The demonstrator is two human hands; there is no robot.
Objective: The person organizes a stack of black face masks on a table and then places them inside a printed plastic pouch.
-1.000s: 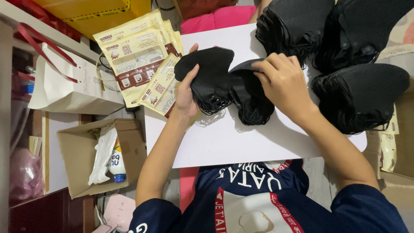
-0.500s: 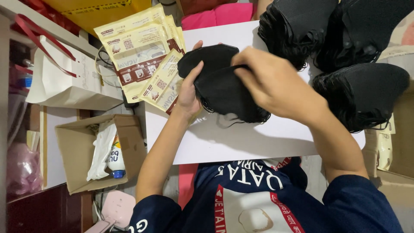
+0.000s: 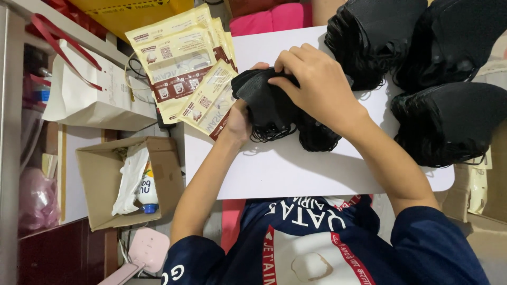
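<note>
Nearest, at the bottom, is the person's dark blue shirt [image 3: 317,253] with red and white print. To the left of it stands an open cardboard box [image 3: 100,182] holding a crumpled white bag and a small bottle with a blue cap, and a pale pink object [image 3: 145,250] lies just nearer than the box.

Beyond the shirt a white board [image 3: 296,174] serves as the work surface. Both forearms reach across it. The left hand [image 3: 240,119] is closed around the left edge of a small stack of black face masks [image 3: 269,108], thumb on top. The right hand [image 3: 319,87] lies over the stack from above, fingers curled down and pinching the top mask, so both hands hold the same bundle. The bundle sits mid-board, its ear loops trailing onto the white surface.

To the right, three larger piles of black masks [image 3: 454,121] rest on and past the board's right edge. Left of the hands, a fan of yellow printed pouches [image 3: 182,58] touches the board's far left corner. Farther left sits a white paper bag [image 3: 87,100] with red handles.
</note>
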